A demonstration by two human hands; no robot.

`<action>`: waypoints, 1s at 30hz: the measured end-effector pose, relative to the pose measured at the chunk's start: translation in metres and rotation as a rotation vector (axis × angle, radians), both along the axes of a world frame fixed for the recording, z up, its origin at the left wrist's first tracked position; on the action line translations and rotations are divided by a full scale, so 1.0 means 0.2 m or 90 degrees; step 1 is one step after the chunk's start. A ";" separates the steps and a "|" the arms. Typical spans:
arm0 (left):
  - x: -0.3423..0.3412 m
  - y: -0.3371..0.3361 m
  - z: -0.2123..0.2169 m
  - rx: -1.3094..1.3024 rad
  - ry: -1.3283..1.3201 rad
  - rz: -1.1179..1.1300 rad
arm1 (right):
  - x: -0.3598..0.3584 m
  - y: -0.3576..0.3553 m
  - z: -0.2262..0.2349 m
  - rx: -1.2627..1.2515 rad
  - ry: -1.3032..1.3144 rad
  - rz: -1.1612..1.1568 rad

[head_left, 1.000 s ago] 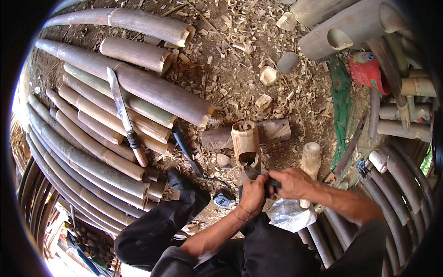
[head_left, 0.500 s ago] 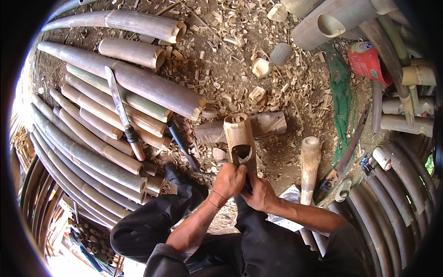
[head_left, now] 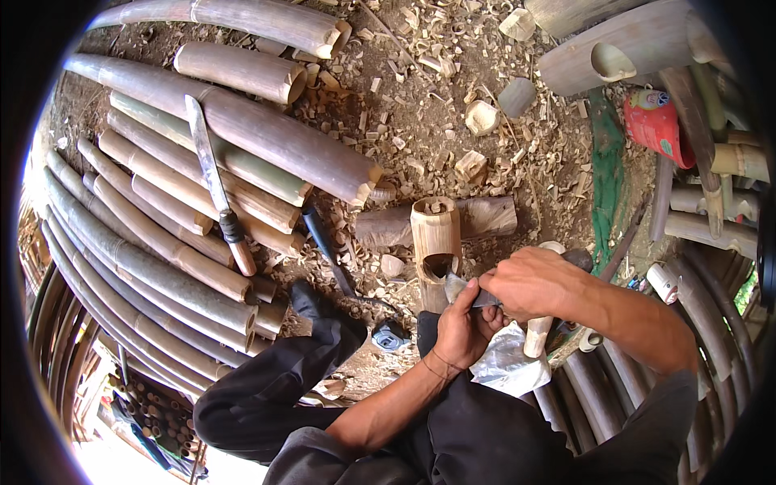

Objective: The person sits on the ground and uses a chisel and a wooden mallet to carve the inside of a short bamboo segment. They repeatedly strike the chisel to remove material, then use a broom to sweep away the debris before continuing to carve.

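A pale, shaved bamboo piece (head_left: 435, 230) with a dark oval hole in its side leans across a short log, its lower end by my knee. Just right of it, my right hand (head_left: 537, 283) is closed round a metal-bladed tool (head_left: 455, 286); a dark end like a handle pokes out beyond that fist. My left hand (head_left: 467, 330) is closed at the blade, thumb along the metal, fingers curled below. Most of the tool is hidden by the hands, so its exact kind does not show. Neither hand touches the bamboo piece.
Bamboo poles (head_left: 162, 234) lie stacked at left, a long knife (head_left: 208, 162) and a blue-handled tool (head_left: 323, 242) on and beside them. The short log (head_left: 491, 217) lies among shavings. A blue tape measure (head_left: 390, 335), plastic bag (head_left: 509, 364) and red container (head_left: 659, 129) are around me.
Both hands have left the bamboo piece and shifted right. The right hand has risen, and a metal blade now shows between them. The tape measure has come into sight; the whole view has shifted slightly.
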State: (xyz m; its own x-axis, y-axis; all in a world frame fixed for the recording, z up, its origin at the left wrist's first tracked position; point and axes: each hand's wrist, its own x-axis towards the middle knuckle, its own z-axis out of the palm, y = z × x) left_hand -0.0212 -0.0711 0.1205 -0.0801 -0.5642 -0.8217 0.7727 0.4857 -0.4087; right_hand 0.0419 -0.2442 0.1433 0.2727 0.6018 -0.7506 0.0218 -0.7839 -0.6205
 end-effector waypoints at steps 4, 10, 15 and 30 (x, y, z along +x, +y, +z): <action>-0.02 0.07 -0.01 0.084 -0.090 -0.139 | -0.07 0.04 0.03 -0.015 0.086 -0.158; 0.15 0.14 0.01 0.213 -0.315 -0.598 | -0.45 0.28 -0.03 0.053 0.128 -0.598; 0.27 0.23 -0.04 0.222 -0.532 -0.911 | -0.56 0.56 -0.07 0.123 0.047 -0.864; 0.08 -0.03 0.07 0.076 0.084 0.024 | 0.10 -0.01 -0.02 0.017 -0.009 0.011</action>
State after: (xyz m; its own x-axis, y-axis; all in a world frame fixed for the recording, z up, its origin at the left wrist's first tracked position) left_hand -0.0054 -0.0772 0.1345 -0.1726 -0.4679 -0.8668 0.6968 0.5640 -0.4432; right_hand 0.0611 -0.2459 0.1399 0.2731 0.6264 -0.7301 0.0436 -0.7663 -0.6411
